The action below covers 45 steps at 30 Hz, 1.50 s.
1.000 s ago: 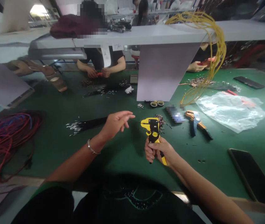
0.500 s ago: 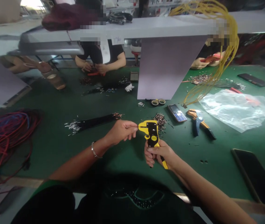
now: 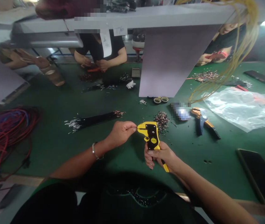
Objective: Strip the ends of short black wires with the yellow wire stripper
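Note:
My right hand (image 3: 161,154) is wrapped round the handles of a yellow and black wire stripper (image 3: 153,135), its jaw end pointing left. Right at those jaws, the thumb and fingers of my left hand (image 3: 123,132) are pinched together. Whatever they hold is too small to make out. A bundle of black wires (image 3: 95,120) with bare ends lies beyond my left hand. Just behind the stripper is a pile of small cut bits (image 3: 161,119), partly covered by the tool.
Red and blue cable coils (image 3: 8,137) lie at the left. To the right are orange-and-blue pliers (image 3: 203,119), a clear plastic bag (image 3: 241,109) and a dark phone (image 3: 258,174). A hanging panel (image 3: 165,62) stands ahead; co-workers' hands (image 3: 95,65) work beyond it.
The camera view has shifted slightly, so the far things sit a little differently. Both hands keep nearly the same place and grip at the stripper.

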Motion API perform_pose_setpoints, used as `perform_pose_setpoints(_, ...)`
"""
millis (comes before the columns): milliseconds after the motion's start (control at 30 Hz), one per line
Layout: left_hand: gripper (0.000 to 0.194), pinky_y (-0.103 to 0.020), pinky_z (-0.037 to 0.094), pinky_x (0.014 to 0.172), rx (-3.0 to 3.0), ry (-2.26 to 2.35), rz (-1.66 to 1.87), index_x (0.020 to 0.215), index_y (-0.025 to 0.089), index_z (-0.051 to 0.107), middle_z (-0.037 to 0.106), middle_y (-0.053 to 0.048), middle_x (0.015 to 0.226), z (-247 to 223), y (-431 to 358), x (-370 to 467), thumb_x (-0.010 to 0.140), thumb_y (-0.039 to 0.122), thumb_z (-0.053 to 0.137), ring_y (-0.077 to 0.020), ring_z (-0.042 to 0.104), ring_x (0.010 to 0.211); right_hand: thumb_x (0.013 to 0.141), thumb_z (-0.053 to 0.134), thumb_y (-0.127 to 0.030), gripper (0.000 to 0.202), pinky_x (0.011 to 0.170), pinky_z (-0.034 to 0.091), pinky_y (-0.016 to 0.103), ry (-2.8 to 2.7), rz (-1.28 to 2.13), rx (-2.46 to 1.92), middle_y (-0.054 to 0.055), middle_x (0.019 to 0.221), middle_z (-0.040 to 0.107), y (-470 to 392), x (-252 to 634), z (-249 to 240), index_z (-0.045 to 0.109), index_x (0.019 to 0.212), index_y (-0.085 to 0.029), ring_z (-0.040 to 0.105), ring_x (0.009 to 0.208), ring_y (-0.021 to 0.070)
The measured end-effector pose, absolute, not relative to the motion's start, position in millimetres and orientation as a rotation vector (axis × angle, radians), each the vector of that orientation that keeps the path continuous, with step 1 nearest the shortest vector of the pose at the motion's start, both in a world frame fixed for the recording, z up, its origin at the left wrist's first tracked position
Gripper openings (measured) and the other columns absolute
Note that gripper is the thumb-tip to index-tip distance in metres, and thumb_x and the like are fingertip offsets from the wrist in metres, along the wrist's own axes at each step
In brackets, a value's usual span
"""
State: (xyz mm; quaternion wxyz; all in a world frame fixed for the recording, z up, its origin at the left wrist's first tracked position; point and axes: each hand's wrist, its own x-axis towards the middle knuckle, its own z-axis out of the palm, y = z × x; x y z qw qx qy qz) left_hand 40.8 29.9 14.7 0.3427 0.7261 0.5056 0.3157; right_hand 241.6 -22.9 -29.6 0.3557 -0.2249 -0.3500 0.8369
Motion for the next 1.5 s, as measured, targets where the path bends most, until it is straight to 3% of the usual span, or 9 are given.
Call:
perform_pose_setpoints(567,0.018,-0.023,0.038,0.055,1.984,1.339,0.861,0.078,0.02,0.071,0.061,0.003,0.056,7.3,37.5,39.2,0.082,0.026,0.055,-0.0103,0.05,0.053,0.077,0.071,-0.022,0.017,0.043,0.045,0.028,-0.832,2.169,-0.535,-0.003,0.056,0.053,-21.2,241.3,-29.7,0.056,0.076,-0.014,0.048,0.044,0.0111)
perform_pose_setpoints(700,0.016,-0.024,0.041,0.058,1.947,1.423,0.963,0.071,0.019,0.07,0.064,0.001,0.061,13.3,41.5,32.2,0.079,0.025,0.057,-0.0118,0.055,0.058,0.075,0.071,-0.022,0.015,0.048,0.045,0.031,-0.843,2.107,-0.523,-0.001,0.059,0.054,-16.0,248.9,-22.6,0.058,0.078,-0.014,0.05,0.049,0.0131)
perform_pose_setpoints(933,0.016,-0.022,0.037,0.049,1.86,1.429,1.031,0.074,0.019,0.071,0.052,0.004,0.048,24.5,36.8,33.8,0.081,0.026,0.058,-0.0093,0.046,0.047,0.073,0.068,-0.018,0.015,0.06,0.047,0.037,-0.88,1.917,-0.599,0.002,0.068,0.058,-4.6,262.5,-18.7,0.06,0.086,-0.016,0.054,0.061,0.0175)
perform_pose_setpoints(1167,0.015,-0.025,0.05,0.065,1.93,1.343,1.092,0.085,0.021,0.074,0.073,-0.002,0.074,21.9,27.1,38.4,0.084,0.027,0.06,-0.0134,0.064,0.065,0.072,0.07,-0.021,0.021,0.066,0.048,0.04,-0.954,2.154,-0.463,0.004,0.072,0.061,-14.6,249.2,-24.3,0.062,0.09,-0.013,0.058,0.066,0.0193)
perform_pose_setpoints(1333,0.012,-0.03,0.053,0.075,1.984,1.325,1.209,0.085,0.024,0.075,0.076,-0.003,0.087,18.1,23.6,40.9,0.084,0.027,0.063,-0.0163,0.069,0.077,0.072,0.07,-0.024,0.021,0.066,0.048,0.04,-0.898,2.194,-0.405,0.004,0.073,0.061,-16.2,247.1,-16.9,0.062,0.089,-0.013,0.058,0.064,0.019)
perform_pose_setpoints(1500,0.013,-0.03,0.054,0.069,1.98,1.359,1.212,0.087,0.026,0.075,0.076,-0.002,0.088,15.3,18.1,44.5,0.085,0.027,0.062,-0.0156,0.068,0.072,0.072,0.069,-0.023,0.022,0.067,0.049,0.041,-0.881,2.227,-0.385,0.004,0.073,0.061,-18.5,246.8,-18.2,0.061,0.09,-0.013,0.059,0.065,0.0195)
